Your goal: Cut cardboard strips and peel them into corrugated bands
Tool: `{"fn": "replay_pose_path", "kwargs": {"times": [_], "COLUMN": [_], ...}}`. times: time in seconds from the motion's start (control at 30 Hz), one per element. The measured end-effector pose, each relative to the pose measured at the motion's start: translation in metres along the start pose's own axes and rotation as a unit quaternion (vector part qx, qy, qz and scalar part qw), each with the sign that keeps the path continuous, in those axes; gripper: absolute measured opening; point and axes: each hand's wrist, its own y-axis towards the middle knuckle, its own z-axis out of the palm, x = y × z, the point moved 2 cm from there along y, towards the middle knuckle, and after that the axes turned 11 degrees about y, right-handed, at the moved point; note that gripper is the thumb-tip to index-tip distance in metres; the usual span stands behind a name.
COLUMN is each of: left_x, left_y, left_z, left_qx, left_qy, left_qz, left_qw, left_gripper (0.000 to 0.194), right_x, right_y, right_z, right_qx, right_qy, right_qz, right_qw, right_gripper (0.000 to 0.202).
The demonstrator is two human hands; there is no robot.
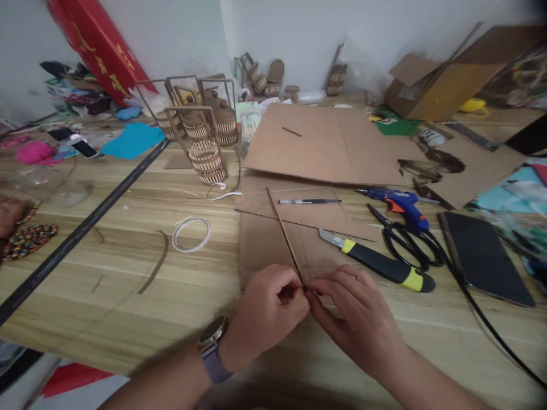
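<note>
A thin cardboard strip (282,229) runs away from me, its near end pinched between my fingertips. My left hand (273,299), with a watch on its wrist, is closed on that end. From the other side, the fingers and thumb of my right hand (354,310) pinch the same spot, touching the left fingertips. What exactly lies between the fingertips is partly hidden. Under the strip lie flat cardboard pieces (256,245) with a pen (310,201) on them. A yellow and black utility knife (380,262), blade out, lies just beyond my right hand.
Scissors (404,239), a blue glue gun (401,202) and a phone (487,256) lie at the right. A tape roll (191,234) sits left. Small stick-and-cardboard baskets (207,162) stand behind it. A large cardboard sheet (320,142) lies farther back. Another person's hand (12,216) shows at the left edge.
</note>
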Motion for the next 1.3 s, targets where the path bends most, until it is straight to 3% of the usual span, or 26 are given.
{"fn": "replay_pose_path", "kwargs": {"times": [0.27, 0.5, 0.63, 0.97, 1.3], "left_x": [-0.002, 0.003, 0.005, 0.001, -0.002], "left_y": [0.001, 0.001, 0.000, 0.001, 0.001], "left_z": [0.000, 0.004, 0.009, 0.003, -0.006], "left_qx": [-0.028, -0.084, -0.117, -0.082, -0.034], "left_qy": [0.037, 0.127, 0.163, 0.072, -0.049], "left_qz": [0.063, 0.162, 0.212, 0.176, 0.156], "left_qw": [0.997, 0.975, 0.957, 0.978, 0.986], "left_gripper": [0.017, 0.021, 0.022, 0.020, 0.015], "right_x": [-0.001, -0.008, -0.010, -0.009, -0.010], "right_y": [-0.001, -0.002, -0.003, -0.001, 0.006], "right_z": [0.002, 0.006, 0.007, 0.006, -0.006], "right_qx": [-0.003, 0.036, 0.038, 0.032, 0.072], "right_qy": [0.021, 0.134, 0.147, 0.069, 0.179], "right_qz": [0.011, 0.154, 0.181, 0.079, 0.096], "right_qw": [1.000, 0.978, 0.972, 0.994, 0.976], "right_gripper": [0.012, 0.014, 0.015, 0.016, 0.016]}}
